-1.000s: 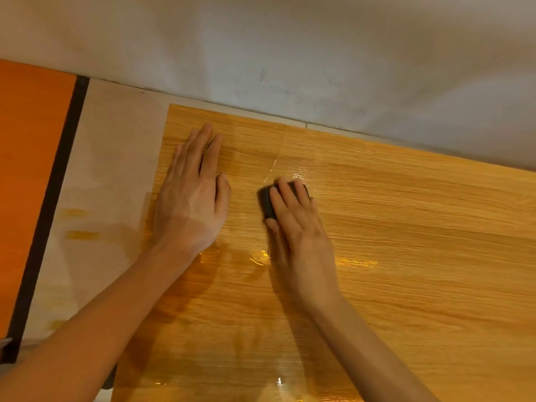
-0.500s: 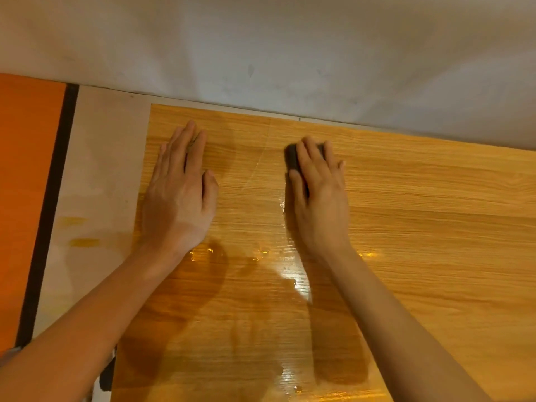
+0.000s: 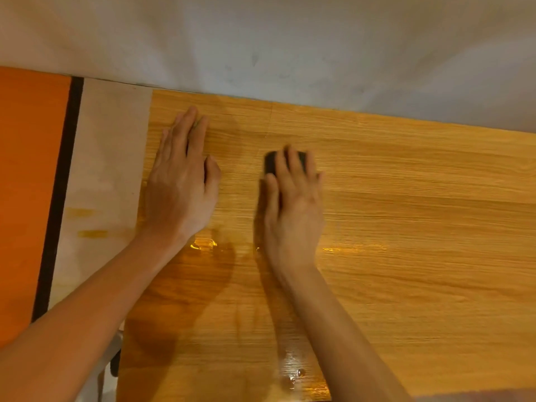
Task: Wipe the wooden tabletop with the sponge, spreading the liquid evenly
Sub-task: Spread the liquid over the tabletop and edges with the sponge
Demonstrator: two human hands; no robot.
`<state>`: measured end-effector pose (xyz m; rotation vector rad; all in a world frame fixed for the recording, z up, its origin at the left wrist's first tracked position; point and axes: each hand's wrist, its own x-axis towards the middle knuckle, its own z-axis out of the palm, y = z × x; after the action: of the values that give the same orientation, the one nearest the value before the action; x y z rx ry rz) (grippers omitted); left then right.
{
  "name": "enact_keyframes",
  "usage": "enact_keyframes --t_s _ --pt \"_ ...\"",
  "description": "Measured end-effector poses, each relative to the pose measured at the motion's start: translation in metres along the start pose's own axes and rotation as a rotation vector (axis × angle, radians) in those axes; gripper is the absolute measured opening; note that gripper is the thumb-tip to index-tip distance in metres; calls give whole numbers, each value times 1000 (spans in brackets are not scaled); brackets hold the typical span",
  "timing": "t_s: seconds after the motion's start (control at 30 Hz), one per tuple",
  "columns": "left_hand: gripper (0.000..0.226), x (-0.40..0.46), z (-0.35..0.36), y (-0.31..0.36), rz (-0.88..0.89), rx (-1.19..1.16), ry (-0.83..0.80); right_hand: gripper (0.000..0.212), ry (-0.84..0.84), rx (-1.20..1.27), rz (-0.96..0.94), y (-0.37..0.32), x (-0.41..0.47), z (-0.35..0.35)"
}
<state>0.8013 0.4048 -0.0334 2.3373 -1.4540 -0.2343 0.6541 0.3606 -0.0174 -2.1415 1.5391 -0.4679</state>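
The wooden tabletop (image 3: 406, 227) has a glossy wet film with shiny streaks near both wrists and small puddles at the near edge (image 3: 293, 375). My right hand (image 3: 293, 216) lies flat on a small dark sponge (image 3: 271, 165). Its straight fingers press the sponge onto the wood, and the thumb lies along the sponge's left side. Most of the sponge is hidden under the fingers. My left hand (image 3: 182, 187) rests flat on the tabletop near its left edge, palm down, holding nothing.
A grey-white wall (image 3: 290, 47) runs along the tabletop's far edge. Left of the wood lies a pale panel (image 3: 107, 169) with yellowish stains, then a black strip (image 3: 62, 184) and an orange surface (image 3: 29, 184).
My right hand pushed the sponge away toward the wall, then drew it back toward me and slightly left. My left hand stayed flat in place.
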Motion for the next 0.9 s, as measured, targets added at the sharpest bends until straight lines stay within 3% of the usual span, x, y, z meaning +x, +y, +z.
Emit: enact_keyframes --t_s 0.2,0.27,0.33,0.43,0.6,0.7,0.83,0.9 --pt "51 -1 -2 2 7 11 -8 39 -262 -49 -367 11 -4 -10" --pt "52 -1 -3 2 7 8 -14 40 -215 -58 -292 45 -8 -33" --pt "53 0 -2 2 3 8 -20 41 -81 -33 -57 76 -17 -56" --pt "54 2 -2 0 3 13 -23 41 69 -2 199 69 -34 -52" --pt "54 0 -2 1 9 12 -14 36 -78 -8 -133 -15 -54 4" --pt "54 -1 1 -1 28 20 2 37 -184 -46 -264 8 -57 -13" --pt "55 -2 2 -6 71 26 -27 39 -71 -12 -19 74 -67 -63" --pt "54 -14 -1 -7 125 36 -26 39 4 34 115 74 -70 -63"
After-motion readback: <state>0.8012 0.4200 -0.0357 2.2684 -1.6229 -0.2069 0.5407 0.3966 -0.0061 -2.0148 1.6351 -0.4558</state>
